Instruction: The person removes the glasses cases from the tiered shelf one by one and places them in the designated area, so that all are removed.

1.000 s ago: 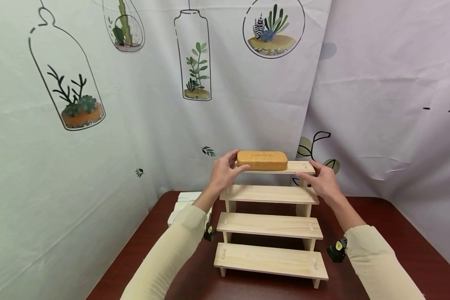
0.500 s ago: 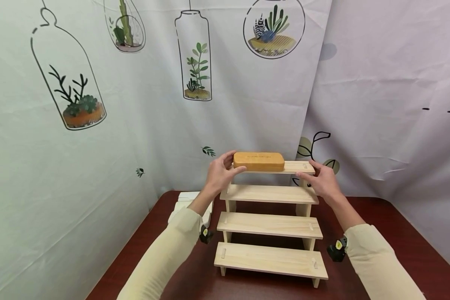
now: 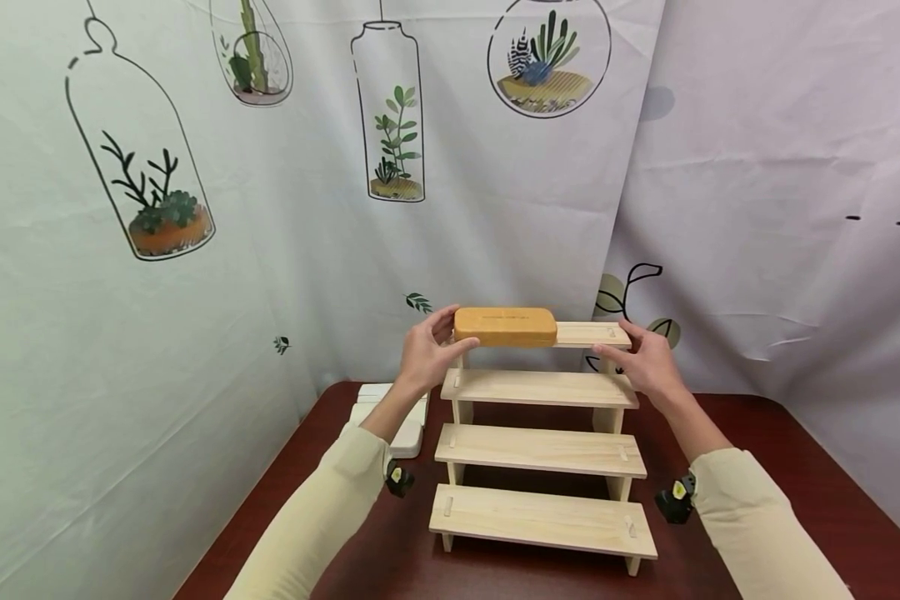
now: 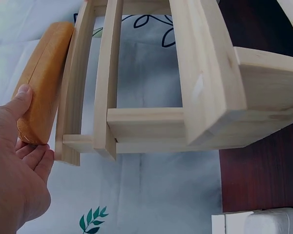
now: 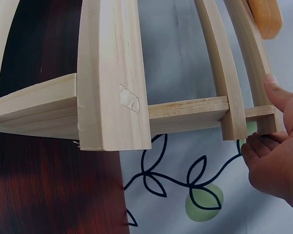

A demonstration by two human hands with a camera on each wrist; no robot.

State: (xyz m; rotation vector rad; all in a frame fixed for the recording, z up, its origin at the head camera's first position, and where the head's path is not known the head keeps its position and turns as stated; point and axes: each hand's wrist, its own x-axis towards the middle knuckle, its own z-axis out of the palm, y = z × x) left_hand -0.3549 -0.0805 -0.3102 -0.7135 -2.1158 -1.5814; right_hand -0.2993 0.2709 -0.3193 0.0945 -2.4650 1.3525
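A tan glasses case [image 3: 504,327] with rounded corners and a line of faint print lies lengthwise along the top step of a pale wooden stepped rack [image 3: 540,450]. My left hand [image 3: 425,346] grips its left end, thumb on the front and fingers behind. From the left wrist view, the glasses case [image 4: 46,80] runs alongside the top board, with that hand's fingertips by the board's end. My right hand [image 3: 645,357] holds the right end of the top step between thumb and fingers. The right wrist view shows the thumb of the right hand [image 5: 278,151] on the board's front edge.
Several white flat objects [image 3: 405,439] lie on the dark red table [image 3: 285,508], left of the rack and partly behind my left forearm. A pale printed cloth [image 3: 330,267] hangs close behind and at both sides.
My left hand and the glasses case have slid left along the top step, baring more of its right part. My right hand and the rack have stayed put.
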